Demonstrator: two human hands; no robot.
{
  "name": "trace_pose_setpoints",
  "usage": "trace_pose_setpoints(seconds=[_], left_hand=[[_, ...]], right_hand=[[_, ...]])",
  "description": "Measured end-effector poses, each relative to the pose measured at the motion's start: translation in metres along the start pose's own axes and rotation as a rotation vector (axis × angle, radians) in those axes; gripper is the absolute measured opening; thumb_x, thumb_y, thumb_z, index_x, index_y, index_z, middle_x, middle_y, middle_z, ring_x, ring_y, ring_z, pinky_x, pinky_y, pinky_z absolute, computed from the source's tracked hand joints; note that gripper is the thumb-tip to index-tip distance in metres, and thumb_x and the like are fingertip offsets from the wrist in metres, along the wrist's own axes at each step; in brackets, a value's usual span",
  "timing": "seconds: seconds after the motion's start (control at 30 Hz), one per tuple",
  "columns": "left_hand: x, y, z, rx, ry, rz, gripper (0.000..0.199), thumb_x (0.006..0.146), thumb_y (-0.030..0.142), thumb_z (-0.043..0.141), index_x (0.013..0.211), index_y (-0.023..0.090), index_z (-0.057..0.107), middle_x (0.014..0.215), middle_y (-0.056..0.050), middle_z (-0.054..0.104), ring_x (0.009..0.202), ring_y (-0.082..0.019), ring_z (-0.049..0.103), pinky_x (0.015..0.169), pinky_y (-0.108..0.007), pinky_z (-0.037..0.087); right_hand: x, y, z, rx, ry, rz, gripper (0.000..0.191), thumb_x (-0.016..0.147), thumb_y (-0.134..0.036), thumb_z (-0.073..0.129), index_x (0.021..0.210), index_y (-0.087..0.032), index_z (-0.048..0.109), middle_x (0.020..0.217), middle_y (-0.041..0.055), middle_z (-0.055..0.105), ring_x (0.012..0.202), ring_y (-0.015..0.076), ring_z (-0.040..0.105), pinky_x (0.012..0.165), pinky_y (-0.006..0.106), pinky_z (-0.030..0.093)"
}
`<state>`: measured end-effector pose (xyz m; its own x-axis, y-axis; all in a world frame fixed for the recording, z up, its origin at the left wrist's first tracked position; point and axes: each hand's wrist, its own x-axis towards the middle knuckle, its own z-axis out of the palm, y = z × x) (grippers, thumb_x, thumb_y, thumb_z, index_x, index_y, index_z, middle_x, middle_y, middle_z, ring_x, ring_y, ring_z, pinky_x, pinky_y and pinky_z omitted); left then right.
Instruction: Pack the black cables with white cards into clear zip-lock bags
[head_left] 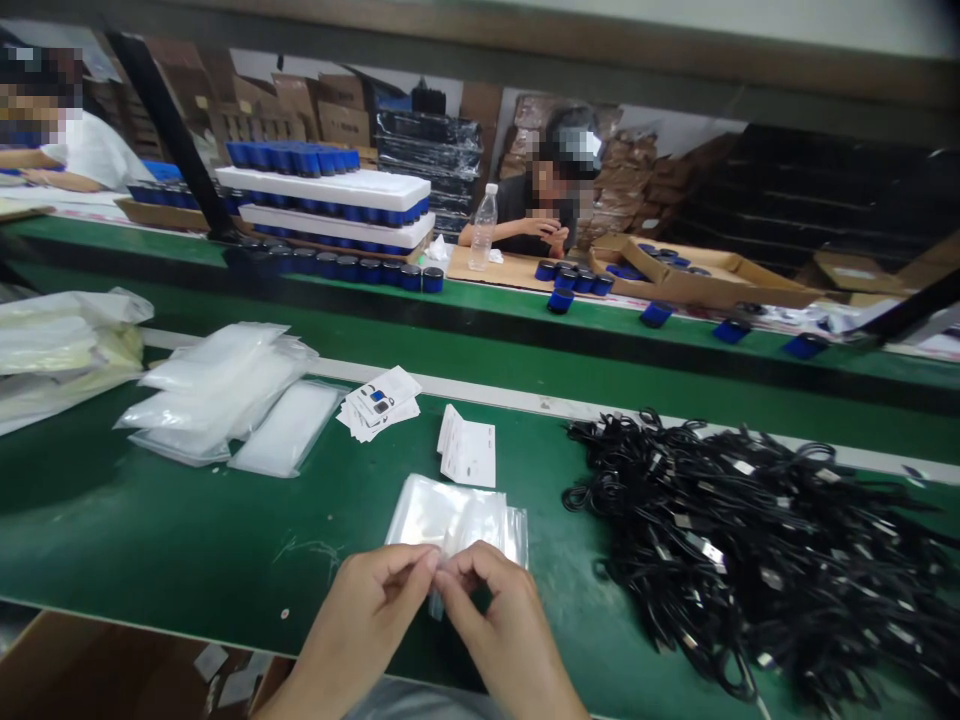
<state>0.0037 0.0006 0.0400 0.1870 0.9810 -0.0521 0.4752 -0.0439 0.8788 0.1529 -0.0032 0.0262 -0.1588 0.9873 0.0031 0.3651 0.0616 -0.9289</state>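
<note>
Green surface runs before us. Our left hand and right hand close their grip, fingertips pinched together, on the near edge of a clear plastic bag. Printed cards lie just beyond, black cables heap rightward, and a co-worker sits far off.

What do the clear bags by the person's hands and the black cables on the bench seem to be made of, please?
The clear bags look like thin, glossy plastic film: see-through and creased. The black cables seem plastic-sheathed, matte and loosely coiled; their small bright tips look metallic, though that is hard to confirm.
</note>
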Motion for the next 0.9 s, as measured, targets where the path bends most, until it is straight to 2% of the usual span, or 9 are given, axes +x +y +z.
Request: trace_pose_setpoints(seconds=[0.1,0.23,0.33,0.53,0.73,0.8,0.9], left_hand=[[0.000,0.000,0.000,0.035,-0.024,-0.069,0.036,0.087,0.041,0.045,0.070,0.018,0.067,0.062,0.001,0.066,0.060,-0.015,0.062,0.053,-0.018,0.047],[-0.001,-0.003,-0.001,-0.019,-0.062,-0.164,0.033,0.084,0.045,0.050,0.091,0.020,0.071,0.081,-0.001,0.073,0.081,-0.017,0.068,0.070,-0.019,0.051],[-0.002,-0.007,-0.001,-0.004,-0.066,-0.161,0.034,0.083,0.045,0.052,0.099,0.021,0.071,0.092,-0.002,0.074,0.089,-0.018,0.068,0.078,-0.019,0.050],[-0.003,-0.008,-0.002,0.014,-0.083,-0.142,0.034,0.084,0.044,0.052,0.103,0.023,0.070,0.093,-0.002,0.075,0.084,-0.018,0.069,0.075,-0.021,0.053],[-0.002,-0.005,0.001,-0.138,-0.110,-0.169,0.029,0.081,0.042,0.057,0.098,0.023,0.071,0.092,-0.001,0.075,0.086,-0.019,0.070,0.076,-0.022,0.055],[-0.003,-0.005,0.002,-0.131,-0.116,-0.135,0.029,0.080,0.040,0.057,0.098,0.022,0.070,0.090,-0.002,0.075,0.083,-0.018,0.071,0.073,-0.021,0.056],[-0.003,-0.006,0.005,0.079,-0.033,0.017,0.027,0.082,0.034,0.052,0.098,0.021,0.069,0.088,-0.003,0.075,0.074,-0.016,0.072,0.066,-0.020,0.056]], right_hand=[[0.002,-0.001,-0.004,0.058,-0.076,0.086,0.021,0.082,-0.025,0.055,0.064,-0.016,0.060,0.058,-0.0013,0.057,0.055,0.0117,0.051,0.054,0.020,0.039],[0.006,-0.003,-0.013,0.120,-0.160,0.097,0.024,0.084,-0.026,0.051,0.068,-0.014,0.065,0.064,0.0010,0.062,0.060,0.0128,0.054,0.059,0.021,0.041],[0.007,-0.004,-0.016,0.135,-0.185,0.094,0.025,0.084,-0.026,0.051,0.069,-0.014,0.067,0.065,0.0020,0.064,0.062,0.0136,0.055,0.060,0.021,0.042],[0.008,-0.002,-0.017,0.148,-0.198,0.099,0.025,0.083,-0.025,0.052,0.069,-0.014,0.069,0.063,0.0022,0.065,0.059,0.0138,0.056,0.059,0.022,0.043],[0.007,0.000,-0.016,0.164,-0.199,0.070,0.022,0.083,-0.021,0.052,0.073,-0.014,0.071,0.066,0.0022,0.066,0.061,0.0143,0.058,0.059,0.022,0.043],[0.006,0.000,-0.015,0.106,-0.170,0.028,0.020,0.083,-0.018,0.052,0.075,-0.015,0.071,0.067,0.0017,0.066,0.062,0.0141,0.058,0.060,0.021,0.043],[0.006,0.000,-0.014,-0.005,-0.145,-0.063,0.021,0.083,-0.011,0.051,0.077,-0.018,0.070,0.072,0.0005,0.067,0.066,0.0132,0.060,0.064,0.020,0.042]])
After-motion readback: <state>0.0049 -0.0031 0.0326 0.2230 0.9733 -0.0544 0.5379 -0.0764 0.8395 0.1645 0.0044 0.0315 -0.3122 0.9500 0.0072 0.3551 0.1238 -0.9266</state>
